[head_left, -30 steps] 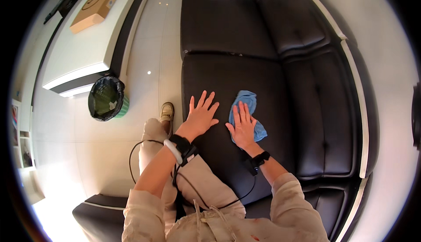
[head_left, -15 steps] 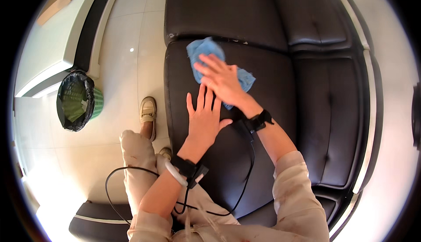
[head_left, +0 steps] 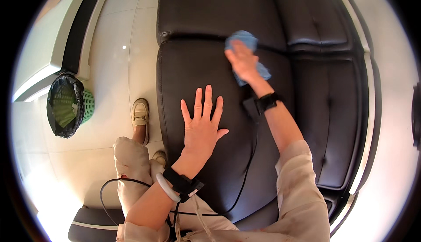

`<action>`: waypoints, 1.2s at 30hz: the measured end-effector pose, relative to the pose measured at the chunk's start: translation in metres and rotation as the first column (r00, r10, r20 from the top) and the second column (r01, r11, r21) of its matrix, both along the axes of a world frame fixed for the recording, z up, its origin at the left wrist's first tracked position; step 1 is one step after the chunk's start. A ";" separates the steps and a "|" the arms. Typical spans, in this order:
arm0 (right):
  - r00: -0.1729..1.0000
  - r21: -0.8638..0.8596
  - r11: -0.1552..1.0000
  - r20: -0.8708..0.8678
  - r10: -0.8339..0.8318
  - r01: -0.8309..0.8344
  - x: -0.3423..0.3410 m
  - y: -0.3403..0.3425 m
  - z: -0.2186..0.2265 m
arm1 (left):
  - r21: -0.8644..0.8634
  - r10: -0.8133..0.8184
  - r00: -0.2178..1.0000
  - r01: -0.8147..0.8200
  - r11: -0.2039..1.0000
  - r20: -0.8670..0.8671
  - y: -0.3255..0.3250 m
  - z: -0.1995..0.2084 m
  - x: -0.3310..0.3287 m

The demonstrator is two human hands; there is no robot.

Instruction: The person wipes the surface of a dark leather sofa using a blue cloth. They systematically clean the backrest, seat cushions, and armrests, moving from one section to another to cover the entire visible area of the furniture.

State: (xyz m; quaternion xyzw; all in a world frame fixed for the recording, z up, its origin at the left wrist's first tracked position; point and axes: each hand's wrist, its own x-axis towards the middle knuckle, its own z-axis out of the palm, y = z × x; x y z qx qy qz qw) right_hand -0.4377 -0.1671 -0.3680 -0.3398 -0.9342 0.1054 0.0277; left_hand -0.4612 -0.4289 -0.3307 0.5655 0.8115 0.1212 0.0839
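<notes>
My right hand (head_left: 244,62), somewhat blurred, presses a blue cloth (head_left: 245,37) onto the dark leather sofa seat (head_left: 188,66), close to the seam between two cushions. Parts of the cloth stick out beyond the fingertips and beside the wrist; the rest lies hidden under the palm. Nearer to me, my left hand (head_left: 201,125) rests flat on the same cushion with its fingers spread, holding nothing. Each wrist wears a black strap with a small device, and a black cable (head_left: 249,163) runs across the seat between my arms.
Tufted backrests (head_left: 326,119) line the right side. On the tiled floor (head_left: 109,79) to the left stands a green basket (head_left: 88,106) with a black bag in it, beside a white and black cabinet (head_left: 44,44). My shoe (head_left: 140,112) is by the sofa edge.
My right hand has swept the cloth to the right and slightly away, toward the cushion seam. The left hand stays on the seat, no longer overlapped by the right. The view has shifted a little.
</notes>
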 end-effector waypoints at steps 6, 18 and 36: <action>0.982 0.022 0.985 -0.078 0.172 -0.170 0.053 0.029 -0.005 | -0.007 0.020 1.000 -0.020 1.000 -0.010 -0.006 0.002 -0.007; 0.981 -0.075 0.983 -0.112 0.159 -0.168 0.044 0.006 -0.002 | -0.037 0.059 0.997 -0.061 0.997 -0.051 0.003 -0.008 0.004; 0.961 0.284 0.939 -0.249 -0.124 0.194 0.123 0.136 -0.016 | 0.042 0.061 0.998 -0.060 0.997 -0.016 0.011 -0.005 0.011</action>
